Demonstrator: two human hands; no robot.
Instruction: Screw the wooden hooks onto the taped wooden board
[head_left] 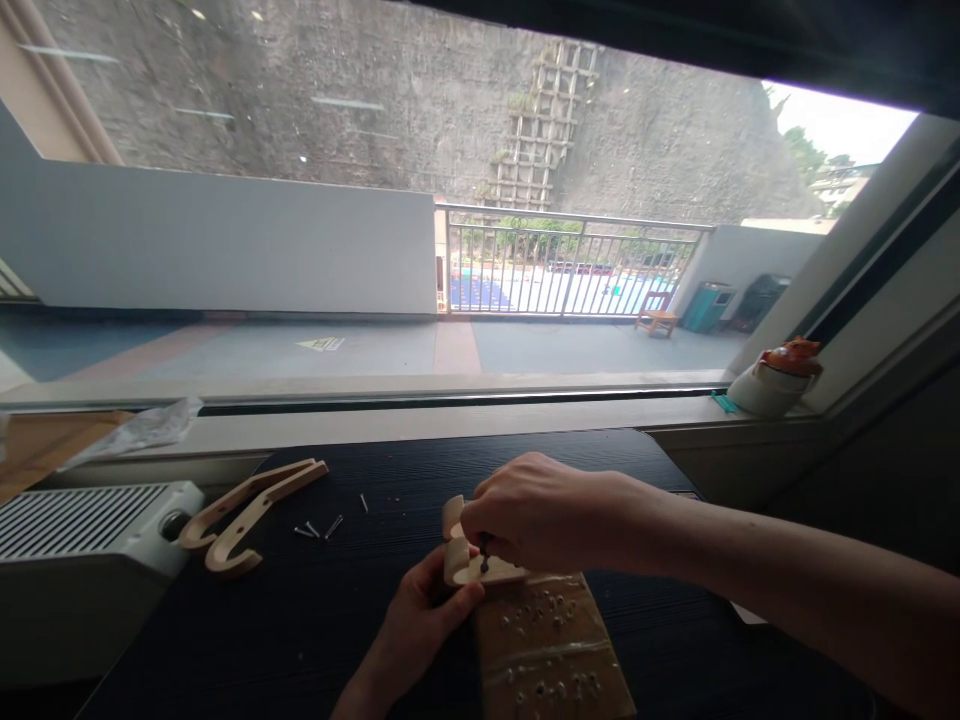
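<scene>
Slippage of the pale curved wooden hook (456, 564), finger-pinched by the left hand (420, 612) at the far-left corner of the brown pitted wooden board (551, 642), could be caused by crooked pressure on the dark metal shank (484, 556) gripped by the right hand (536, 512), fingers curled.

Bright daylight through window (450, 230); tabletop (300, 620) dim; sky (870, 122) washed out; faint reflection streaks (349, 103).

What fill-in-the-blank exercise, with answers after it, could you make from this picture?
The person's left hand holds a pale, curved piece made of ___.
A thin, dark shaft shows beneath the higher hand, the ___ one.
The curved wooden hooks lying away from both hands number ___.
The rounded white container on the white windowsill has an ___ top.
Missing words: wood; right; two; orange.
</scene>
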